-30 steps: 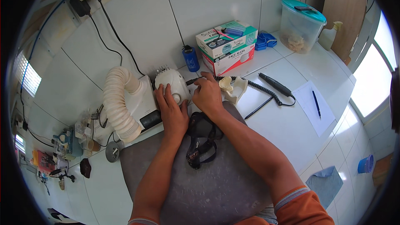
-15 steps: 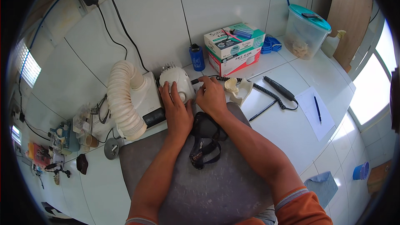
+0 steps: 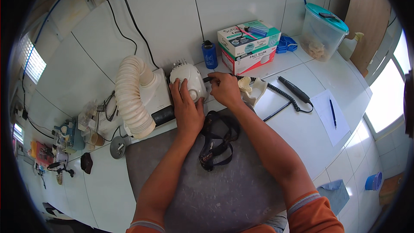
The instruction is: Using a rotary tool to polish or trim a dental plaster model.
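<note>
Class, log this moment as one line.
left hand: on white unit | right hand: at black plug | black handpiece: lying on table

1. The white control unit (image 3: 194, 80) has a smooth, domed casing, with a round white knob (image 3: 192, 94) on its near face and thin metal bits (image 3: 179, 63) standing upright along its far edge.
2. The black plug (image 3: 208, 79) lies level at the control unit's right side, its tip at the casing; whether it is seated cannot be told.
3. The coiled black cord (image 3: 282, 96) runs well right of the control unit, looping into a slim black handpiece (image 3: 295, 89) that lies slantwise.
</note>
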Demonstrator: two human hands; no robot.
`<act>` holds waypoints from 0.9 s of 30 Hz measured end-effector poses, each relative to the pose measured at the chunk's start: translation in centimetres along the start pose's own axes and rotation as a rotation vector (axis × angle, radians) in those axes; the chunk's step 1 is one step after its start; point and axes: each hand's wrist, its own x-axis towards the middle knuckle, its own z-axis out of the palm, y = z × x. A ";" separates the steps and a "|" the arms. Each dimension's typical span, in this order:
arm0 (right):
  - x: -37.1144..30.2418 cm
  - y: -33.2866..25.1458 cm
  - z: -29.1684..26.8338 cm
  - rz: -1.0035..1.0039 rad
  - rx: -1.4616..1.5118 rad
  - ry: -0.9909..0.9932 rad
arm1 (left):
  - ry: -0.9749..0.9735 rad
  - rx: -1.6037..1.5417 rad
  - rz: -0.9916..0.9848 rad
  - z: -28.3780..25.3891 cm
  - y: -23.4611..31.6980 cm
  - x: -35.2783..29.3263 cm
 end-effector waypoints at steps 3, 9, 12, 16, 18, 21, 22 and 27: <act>-0.1 0.2 0.0 -0.039 -0.033 -0.001 | 0.017 -0.041 -0.016 0.0 0.0 0.0; -0.7 -0.4 0.5 -0.042 0.009 0.031 | 0.044 -0.039 0.010 0.2 -0.1 0.0; -1.6 -1.4 0.8 0.074 0.053 0.077 | 0.049 -0.022 0.028 0.3 -0.2 -0.1; -2.5 -2.0 -0.1 0.182 0.084 0.012 | 0.036 -0.017 0.019 0.6 -0.4 -0.3; -2.6 -2.3 -0.2 0.143 0.074 0.029 | 0.037 -0.021 0.020 0.6 -0.5 -0.4; -2.6 -2.6 0.0 0.071 0.037 0.067 | 0.025 -0.032 0.018 0.6 -0.5 -0.3; -2.7 -2.6 0.1 0.068 0.017 0.066 | 0.011 -0.036 0.012 0.5 -0.5 -0.4; -2.6 -2.6 0.1 0.137 0.048 0.058 | -0.003 -0.039 0.003 0.6 -0.5 -0.4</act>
